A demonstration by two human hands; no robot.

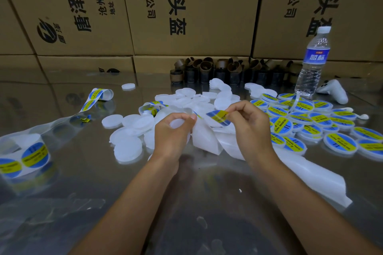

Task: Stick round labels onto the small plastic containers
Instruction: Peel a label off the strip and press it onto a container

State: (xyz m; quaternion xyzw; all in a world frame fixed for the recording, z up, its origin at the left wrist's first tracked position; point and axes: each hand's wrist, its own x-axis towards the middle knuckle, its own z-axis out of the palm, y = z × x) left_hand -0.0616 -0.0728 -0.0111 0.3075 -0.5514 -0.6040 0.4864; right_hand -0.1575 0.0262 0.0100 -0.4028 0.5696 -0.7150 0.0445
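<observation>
My left hand (175, 130) grips a small white plastic container (177, 124) together with the white backing strip (204, 136). My right hand (248, 122) pinches a round blue and yellow label (220, 117), half peeled off the strip between the two hands. Several bare white containers (128, 147) lie in a heap in front of and left of my hands. Several labelled containers (306, 122) are spread to the right.
A label roll (27, 155) lies at the left with its strip running back to a curl (99, 94). A water bottle (313, 62), a white controller (333, 90) and dark tube cores (217, 70) stand behind. Cardboard boxes (186, 10) wall the back. The table (207, 203) is shiny.
</observation>
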